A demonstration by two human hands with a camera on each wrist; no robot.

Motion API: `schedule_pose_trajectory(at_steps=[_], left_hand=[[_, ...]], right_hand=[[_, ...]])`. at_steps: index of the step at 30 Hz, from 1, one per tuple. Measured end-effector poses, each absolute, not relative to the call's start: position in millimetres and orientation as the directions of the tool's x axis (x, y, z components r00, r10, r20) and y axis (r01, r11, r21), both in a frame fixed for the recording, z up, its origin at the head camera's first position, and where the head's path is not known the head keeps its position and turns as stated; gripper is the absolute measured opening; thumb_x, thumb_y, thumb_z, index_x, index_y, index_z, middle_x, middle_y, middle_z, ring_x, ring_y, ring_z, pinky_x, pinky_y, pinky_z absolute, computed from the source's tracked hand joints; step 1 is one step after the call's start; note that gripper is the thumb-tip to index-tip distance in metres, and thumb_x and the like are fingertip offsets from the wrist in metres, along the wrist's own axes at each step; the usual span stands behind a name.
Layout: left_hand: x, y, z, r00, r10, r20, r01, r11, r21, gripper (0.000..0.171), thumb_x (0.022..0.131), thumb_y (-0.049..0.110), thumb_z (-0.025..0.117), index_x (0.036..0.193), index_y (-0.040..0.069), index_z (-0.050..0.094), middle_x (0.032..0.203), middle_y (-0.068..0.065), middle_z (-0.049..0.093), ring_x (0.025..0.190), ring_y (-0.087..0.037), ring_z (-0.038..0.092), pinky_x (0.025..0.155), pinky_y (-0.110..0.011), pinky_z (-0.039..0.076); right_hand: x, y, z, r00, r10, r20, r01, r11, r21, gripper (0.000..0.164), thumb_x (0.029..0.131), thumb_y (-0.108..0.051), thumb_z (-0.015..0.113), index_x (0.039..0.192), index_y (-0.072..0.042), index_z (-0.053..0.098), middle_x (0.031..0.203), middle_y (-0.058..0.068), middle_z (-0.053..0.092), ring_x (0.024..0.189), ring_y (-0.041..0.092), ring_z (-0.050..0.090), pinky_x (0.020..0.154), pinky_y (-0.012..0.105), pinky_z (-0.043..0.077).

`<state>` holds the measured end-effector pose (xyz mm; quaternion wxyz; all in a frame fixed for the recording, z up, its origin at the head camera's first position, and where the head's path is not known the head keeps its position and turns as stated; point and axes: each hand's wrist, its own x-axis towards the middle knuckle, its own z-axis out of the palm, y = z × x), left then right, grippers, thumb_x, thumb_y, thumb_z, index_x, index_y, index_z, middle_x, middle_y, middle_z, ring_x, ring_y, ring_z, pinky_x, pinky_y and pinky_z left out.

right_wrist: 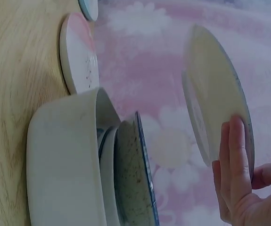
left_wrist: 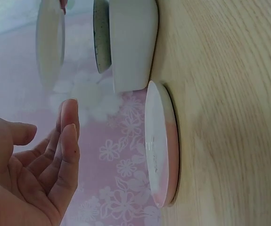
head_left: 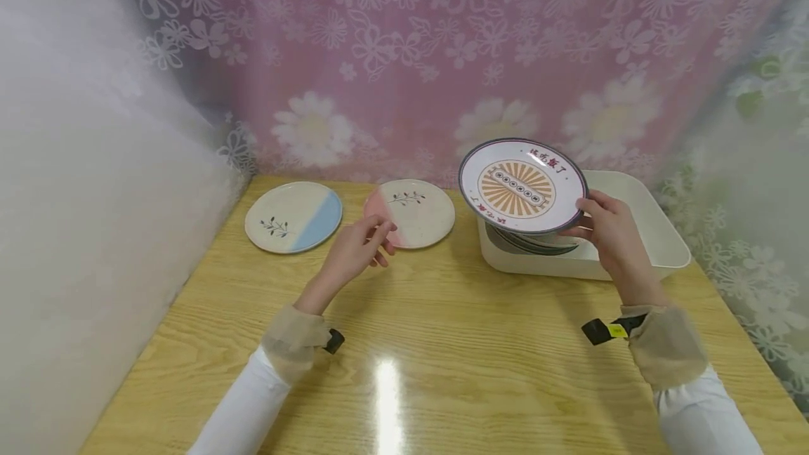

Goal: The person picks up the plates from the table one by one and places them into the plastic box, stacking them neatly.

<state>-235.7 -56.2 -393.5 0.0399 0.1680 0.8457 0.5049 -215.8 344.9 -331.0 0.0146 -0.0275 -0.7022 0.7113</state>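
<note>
My right hand [head_left: 616, 241] pinches the right rim of a white plate [head_left: 470, 185] with a dark edge, red characters and an orange sunburst. Thumb on top and fingers beneath, it holds the plate tilted above the cream tub [head_left: 651, 223]. The right wrist view shows its pale underside [right_wrist: 215, 89] and, below, a speckled dish [right_wrist: 133, 174] with a blue rim in the tub. Holding nothing, my left hand [head_left: 357, 250] hovers with loosely bent fingers over the near-left edge of the pink-and-cream plate [head_left: 426, 220]. From the left wrist view, its palm [left_wrist: 31, 174] is apart from that plate.
A blue-and-cream plate [head_left: 284, 213] lies at the back left of the wooden table [head_left: 455, 343]. The tub stands at the back right with several dishes inside. A pink floral curtain [head_left: 404, 76] hangs right behind the table, and pale walls flank it.
</note>
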Motion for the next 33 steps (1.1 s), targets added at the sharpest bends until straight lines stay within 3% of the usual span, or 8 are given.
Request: schedule_pose_trajectory(at_steps=[6,16,21,27,33], left_hand=[[-234,-61,-399,-0.936,0.339,0.094,0.241,0.426,0.872,0.031,0.109,0.028,0.048,0.124,0.007,0.065,0.086,-0.006,0.073,0.07,-0.028,0.074,0.063,-0.035,0.06],[-233,-65,-408,-0.937,0.34,0.084,0.236,0.437,0.868,0.026,0.109,0.024,0.049,0.119,0.008,0.067,0.084,-0.005,0.072,0.072,-0.033,0.073,0.067,-0.046,0.06],[-232,-65,-408,-0.937,0.338,0.084,0.237,0.442,0.865,0.024,0.109,0.023,0.049,0.116,0.009,0.067,0.085,-0.009,0.073,0.072,-0.034,0.073,0.065,-0.042,0.06],[-232,-64,-409,-0.94,0.332,0.078,0.232,0.454,0.86,0.023,0.109,0.022,0.05,0.115,0.009,0.068,0.084,-0.007,0.073,0.068,-0.026,0.073,0.063,-0.036,0.06],[-232,-64,-410,-0.94,0.335,0.071,0.228,0.458,0.859,0.023,0.109,0.022,0.05,0.115,0.009,0.068,0.083,-0.004,0.073,0.067,-0.022,0.073,0.064,-0.039,0.06]], right_hand=[[-228,359,-338,-0.989,0.125,-0.083,0.074,-0.076,-0.994,0.06,0.11,-0.014,0.037,0.158,0.01,0.01,0.107,-0.001,0.056,0.075,0.007,0.068,0.069,0.023,0.061],[-233,371,-347,-0.966,0.186,-0.177,0.154,-0.134,-0.979,0.061,0.11,-0.015,0.036,0.16,0.004,0.007,0.113,0.004,0.051,0.077,0.008,0.069,0.074,0.027,0.061],[-234,374,-350,-0.962,0.187,-0.201,0.175,-0.144,-0.974,0.062,0.109,-0.014,0.036,0.159,0.005,0.004,0.108,0.001,0.054,0.076,0.008,0.069,0.073,0.027,0.061],[-238,379,-357,-0.958,0.181,-0.222,0.194,-0.16,-0.968,0.061,0.109,-0.01,0.034,0.158,0.008,0.004,0.091,-0.005,0.063,0.072,0.01,0.07,0.07,0.028,0.062],[-240,385,-364,-0.953,0.165,-0.256,0.228,-0.171,-0.959,0.063,0.109,-0.013,0.037,0.16,0.004,0.003,0.107,-0.001,0.055,0.078,0.008,0.07,0.074,0.028,0.061]])
